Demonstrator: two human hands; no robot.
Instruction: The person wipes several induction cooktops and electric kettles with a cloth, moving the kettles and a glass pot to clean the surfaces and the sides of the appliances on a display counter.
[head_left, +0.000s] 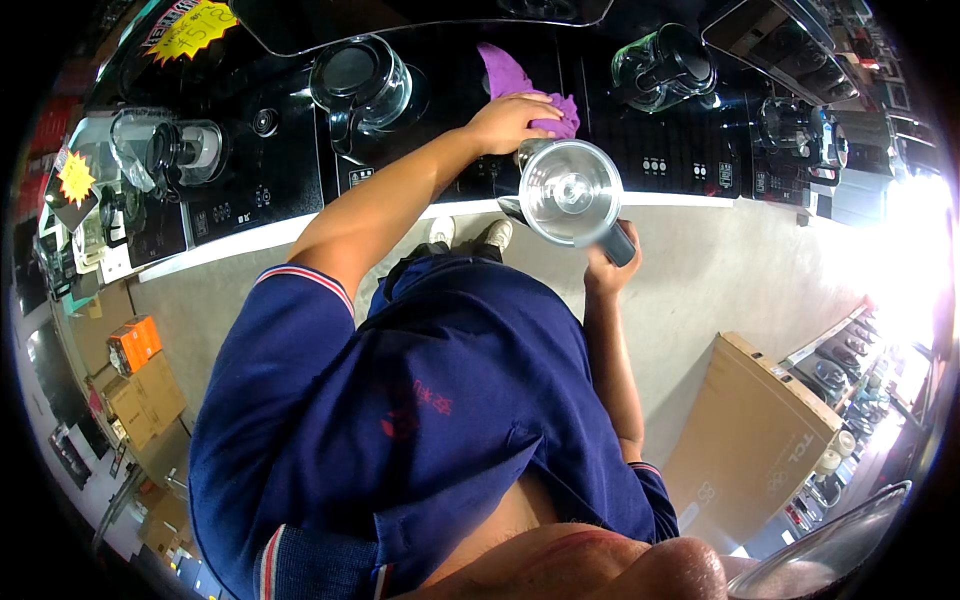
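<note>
My left hand (514, 121) is spread over a bunched purple cloth (556, 120), fingers bent into it, on the glossy black display counter (465, 82). In my right hand (616, 266) is the dark handle of a clear jug (571, 169), held over the counter's front edge. The jug's open mouth faces up towards me, and a metal piece like a blender blade shows at its bottom. To the left of the cloth stands a glass kettle with a black lid (352, 71). On the right is another glass jug with a black lid (660, 69).
Further left is a clear appliance jug (191, 154), near a yellow starburst price tag (75, 178). More glass jugs (787, 127) stand at the right end. Behind me on the right leans a large TCL cardboard box (750, 435); cartons (146, 397) are stacked on the left.
</note>
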